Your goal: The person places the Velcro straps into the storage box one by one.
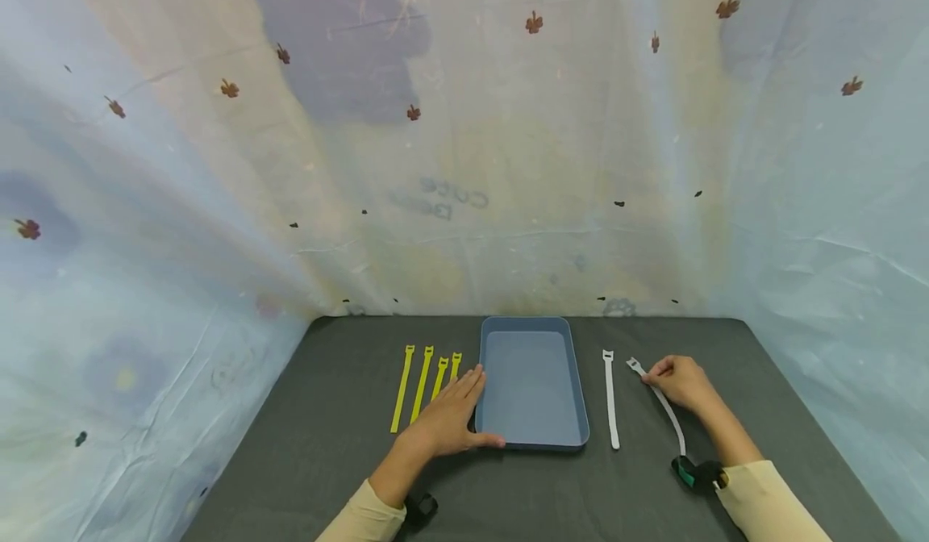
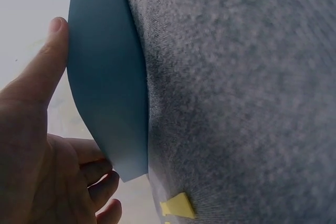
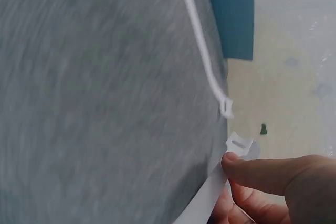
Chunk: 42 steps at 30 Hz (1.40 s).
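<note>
My right hand [image 1: 681, 381] pinches a white slotted cable strap [image 1: 665, 409] between thumb and fingertips, just below its head. The strap's tail hangs down toward the wrist in the head view. In the right wrist view, the slotted head [image 3: 239, 142] sticks out past the thumb. A second white cable strap [image 1: 610, 405] lies on the table between that hand and a blue-grey tray [image 1: 537, 446]. At the tray's left side rests my left hand [image 1: 450, 419], fingers extended along the wall and thumb at the front rim. The left wrist view shows its thumb touching the tray wall [image 2: 105, 72].
Several yellow cable straps [image 1: 402, 389] lie side by side left of the tray, some partly hidden by the left hand. The table [image 1: 319, 453] has a dark grey cloth cover. A patterned sheet [image 1: 464, 163] hangs behind it and along both sides.
</note>
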Each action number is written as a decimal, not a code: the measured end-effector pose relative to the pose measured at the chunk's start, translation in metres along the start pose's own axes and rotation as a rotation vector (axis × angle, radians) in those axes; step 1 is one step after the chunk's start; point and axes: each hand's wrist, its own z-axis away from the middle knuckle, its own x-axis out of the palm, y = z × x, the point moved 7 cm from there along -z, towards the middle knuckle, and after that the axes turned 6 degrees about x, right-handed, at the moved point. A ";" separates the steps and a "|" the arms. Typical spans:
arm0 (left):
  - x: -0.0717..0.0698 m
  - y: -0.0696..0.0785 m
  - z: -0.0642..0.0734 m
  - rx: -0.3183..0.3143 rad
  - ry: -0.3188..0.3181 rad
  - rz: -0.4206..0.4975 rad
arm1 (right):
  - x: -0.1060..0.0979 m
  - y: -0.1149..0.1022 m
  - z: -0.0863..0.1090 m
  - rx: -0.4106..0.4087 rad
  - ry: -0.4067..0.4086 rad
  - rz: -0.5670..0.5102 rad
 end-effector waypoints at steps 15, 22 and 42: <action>-0.001 0.003 0.000 0.003 -0.005 0.001 | 0.000 -0.039 0.009 -0.147 0.016 -0.092; -0.002 0.002 -0.001 0.002 -0.001 0.010 | -0.003 -0.063 0.013 -0.216 0.015 -0.123; 0.000 0.000 -0.001 -0.005 -0.003 0.012 | 0.018 -0.136 0.016 -0.265 -0.166 -0.360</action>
